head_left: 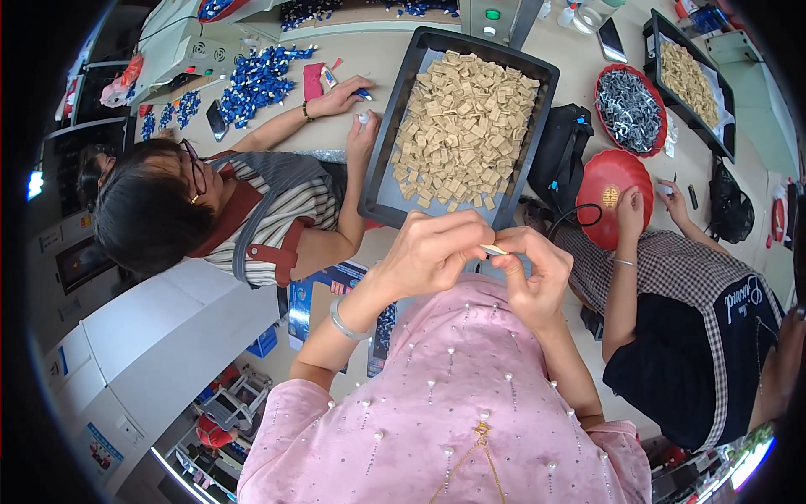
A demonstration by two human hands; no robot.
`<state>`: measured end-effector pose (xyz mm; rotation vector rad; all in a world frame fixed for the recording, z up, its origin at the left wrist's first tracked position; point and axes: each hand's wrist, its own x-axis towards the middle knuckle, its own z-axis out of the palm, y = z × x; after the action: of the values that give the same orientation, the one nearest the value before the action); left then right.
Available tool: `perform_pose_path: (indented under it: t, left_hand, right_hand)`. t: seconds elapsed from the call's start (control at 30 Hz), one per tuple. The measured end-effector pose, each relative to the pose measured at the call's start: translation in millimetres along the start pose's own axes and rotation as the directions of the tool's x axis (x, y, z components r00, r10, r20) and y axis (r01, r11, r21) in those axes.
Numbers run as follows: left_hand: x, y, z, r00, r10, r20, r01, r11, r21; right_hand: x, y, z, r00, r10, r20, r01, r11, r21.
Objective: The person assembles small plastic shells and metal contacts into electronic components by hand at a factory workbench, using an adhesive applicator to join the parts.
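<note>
Just in front of my chest, both my hands meet over a small beige piece (495,249) with a grey edge; its exact kind is too small to tell. My left hand (432,256), with a bangle on its wrist, pinches one side between thumb and fingers. From the other side my right hand (535,267) also pinches it, thumb and forefinger closed. Right beyond my fingers lies a black tray (548,92) heaped with small flat beige pieces (470,118). My fingers partly hide the held piece.
On the left, a co-worker's hands (336,101) are near a pile of blue-and-white parts (260,80). Another co-worker on the right reaches over a red plate (592,181). Behind it stand a red bowl of grey parts (630,109) and a second black tray (729,143). A black bag (561,151) adjoins my tray.
</note>
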<state>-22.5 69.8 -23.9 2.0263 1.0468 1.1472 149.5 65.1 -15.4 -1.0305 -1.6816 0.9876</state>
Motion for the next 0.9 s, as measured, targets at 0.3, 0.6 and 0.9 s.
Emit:
perform_pose_path:
  t: [0.3,0.6,0.9]
  left_hand:
    - [-10,1,8,0.887,-0.462,0.027,0.379,0.691,-0.615]
    - [-17,8,23,0.715,-0.697,0.058,0.405,0.345,-0.847]
    - [-7,15,23,0.672,-0.737,0.08,0.475,0.345,-0.81]
  right_hand:
    - [-5,4,6,0.976,0.208,-0.058,-0.17,0.904,0.391]
    - [10,-4,-3,0.991,0.136,0.006,-0.136,0.989,0.064]
    - [26,-12,-8,0.998,0.059,-0.031,-0.061,0.996,-0.066]
